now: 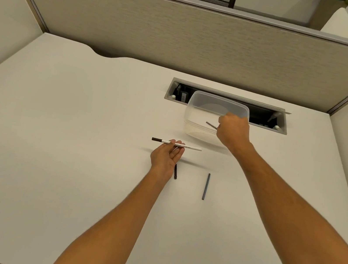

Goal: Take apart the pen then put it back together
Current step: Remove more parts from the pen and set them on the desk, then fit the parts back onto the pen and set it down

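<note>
My left hand (165, 158) is palm up over the white desk (64, 136), fingertips holding a white pen barrel (192, 147) with a black end, level and pointing left to right. My right hand (233, 129) is closed in a fist inside a clear plastic container (197, 112), gripping a thin dark rod (211, 125) whose end sticks out to the left. A short black pen piece (175, 172) lies on the desk just below my left hand, partly hidden by it. A longer thin grey rod (206, 186) lies to its right.
Behind the container is a recessed cable tray (263, 116) set in the desk. A beige partition (184, 39) with a sign reading 436 closes off the back. Low cream side panels stand left and right.
</note>
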